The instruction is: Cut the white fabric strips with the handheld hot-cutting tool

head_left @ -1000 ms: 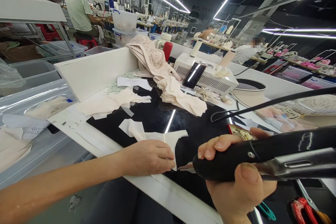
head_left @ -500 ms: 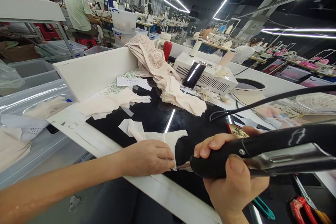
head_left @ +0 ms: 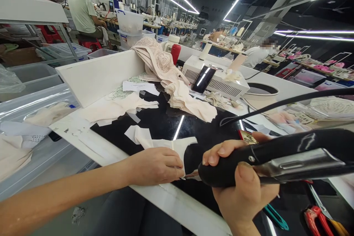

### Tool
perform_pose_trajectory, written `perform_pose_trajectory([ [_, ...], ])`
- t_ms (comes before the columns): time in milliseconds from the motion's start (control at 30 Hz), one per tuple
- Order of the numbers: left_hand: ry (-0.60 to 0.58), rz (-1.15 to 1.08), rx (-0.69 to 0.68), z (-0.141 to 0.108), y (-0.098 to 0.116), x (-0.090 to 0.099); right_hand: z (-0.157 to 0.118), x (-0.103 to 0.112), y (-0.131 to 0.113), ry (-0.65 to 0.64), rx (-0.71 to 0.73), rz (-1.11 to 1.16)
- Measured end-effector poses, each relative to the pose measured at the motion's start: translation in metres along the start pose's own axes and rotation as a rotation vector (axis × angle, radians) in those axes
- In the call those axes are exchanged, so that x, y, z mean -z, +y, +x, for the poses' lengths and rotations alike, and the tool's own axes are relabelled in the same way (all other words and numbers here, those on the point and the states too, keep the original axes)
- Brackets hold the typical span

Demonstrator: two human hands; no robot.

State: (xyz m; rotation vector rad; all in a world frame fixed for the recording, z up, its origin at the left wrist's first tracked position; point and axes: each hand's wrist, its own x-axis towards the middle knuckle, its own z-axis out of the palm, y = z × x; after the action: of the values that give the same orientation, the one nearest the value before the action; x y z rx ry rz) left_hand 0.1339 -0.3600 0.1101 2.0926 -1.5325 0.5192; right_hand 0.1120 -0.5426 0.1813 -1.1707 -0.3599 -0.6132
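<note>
My left hand [head_left: 159,166] reaches in from the left, its bent fingers closed on the near corner of a pale cream fabric piece [head_left: 181,145] at the table's front edge. My right hand [head_left: 243,191] is wrapped round a thick black corded handheld tool [head_left: 290,155] with a long metal lever, on which my thumb lies. The tool's narrow metal tip [head_left: 193,175] points left, right by my left fingertips and the fabric corner. Whether the tip touches the cloth I cannot tell.
Stacked beige cut pieces [head_left: 190,99] and more fabric [head_left: 121,107] lie farther back on the black tabletop. Behind stand a white vented machine [head_left: 218,77] and a black cylinder [head_left: 204,78]. Red-handled scissors [head_left: 318,217] and a teal-handled tool [head_left: 276,217] lie at lower right. A person [head_left: 83,11] sits far left.
My right hand and the black tool have shifted very slightly left. My left hand and the fabric piece look the same.
</note>
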Motion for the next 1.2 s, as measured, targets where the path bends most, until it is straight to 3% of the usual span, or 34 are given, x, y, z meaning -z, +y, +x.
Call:
perform_pose_trajectory([
  [367, -0.042, -0.106, 0.031, -0.01, 0.005, 0.007, -0.003, 0.009, -0.008, -0.092, -0.018, -0.013],
  [533, -0.122, -0.238, 0.019, -0.013, 0.02, 0.018, 0.023, 0.024, -0.009, 0.059, 0.078, -0.048],
  [700, -0.117, -0.148, 0.019, 0.002, 0.019, 0.025, 0.037, 0.042, 0.002, 0.123, 0.087, -0.108],
  [967, -0.142, 0.057, -0.009, 0.037, -0.002, -0.002, 0.034, 0.048, 0.012, 0.087, 0.074, -0.107],
  [1200, -0.184, 0.116, 0.012, 0.036, -0.01, -0.018, 0.031, 0.048, 0.014, 0.079, 0.054, -0.065],
])
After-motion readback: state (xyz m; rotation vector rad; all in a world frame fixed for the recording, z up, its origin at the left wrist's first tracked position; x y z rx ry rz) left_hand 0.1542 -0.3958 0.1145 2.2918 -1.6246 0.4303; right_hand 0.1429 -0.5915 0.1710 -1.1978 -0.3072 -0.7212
